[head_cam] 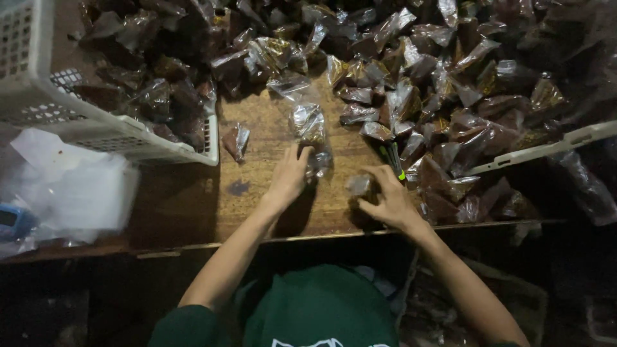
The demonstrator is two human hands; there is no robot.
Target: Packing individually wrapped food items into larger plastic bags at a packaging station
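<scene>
A heap of white plastic sheets (77, 186) lies at the far left beside a white basket (128, 138) filled with dark wrapped packets. A single packet (236, 141) lies on the wooden table (257, 205) just right of the basket. The left hand (289, 177) rests on the table, fingers closed on the lower end of a clear bag (310, 125). The right hand (385, 199) pinches a small wrapped piece (360, 185). A dark pen (393, 159) lies just above it, against the pile of packets (450, 83)
</scene>
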